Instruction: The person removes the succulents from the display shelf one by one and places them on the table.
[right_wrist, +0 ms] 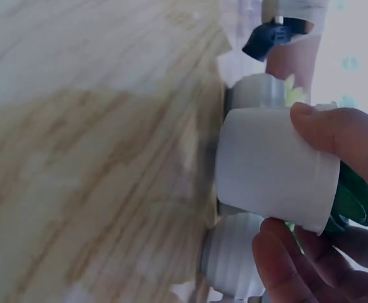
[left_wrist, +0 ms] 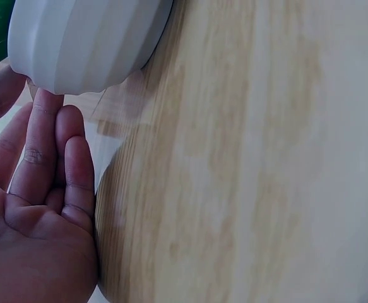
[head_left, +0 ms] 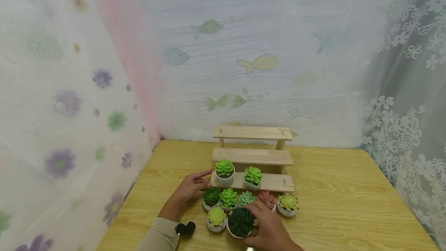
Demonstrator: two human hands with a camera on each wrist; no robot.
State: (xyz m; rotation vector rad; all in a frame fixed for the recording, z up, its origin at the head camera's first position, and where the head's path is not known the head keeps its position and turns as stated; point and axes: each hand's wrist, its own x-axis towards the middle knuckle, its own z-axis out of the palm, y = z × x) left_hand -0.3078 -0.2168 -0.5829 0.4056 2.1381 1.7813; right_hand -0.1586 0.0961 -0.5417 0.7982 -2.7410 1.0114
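My right hand (head_left: 266, 226) grips a white pot (right_wrist: 275, 167) by its rim, thumb on one side and fingers on the other. The dark green succulent (head_left: 240, 222) in it is at the front of the group. At the left end of the wooden tiered stand (head_left: 271, 182), my left hand (head_left: 189, 187) reaches its fingers to the lowest step. In the left wrist view the left fingers (left_wrist: 41, 148) are mostly extended beside a ribbed white pot (left_wrist: 89, 44). Two bright green succulents (head_left: 224, 169) (head_left: 253, 176) in white pots stand on the lowest step.
Before the stand are potted succulents: dark green (head_left: 211, 196), bright green (head_left: 229, 198), pale green (head_left: 247, 198), pink (head_left: 266, 199) and yellow-green (head_left: 288, 202). Another yellow-green one (head_left: 216, 218) stands left of the held pot. Patterned curtains (head_left: 216, 65) hang behind the wooden table (head_left: 334, 204).
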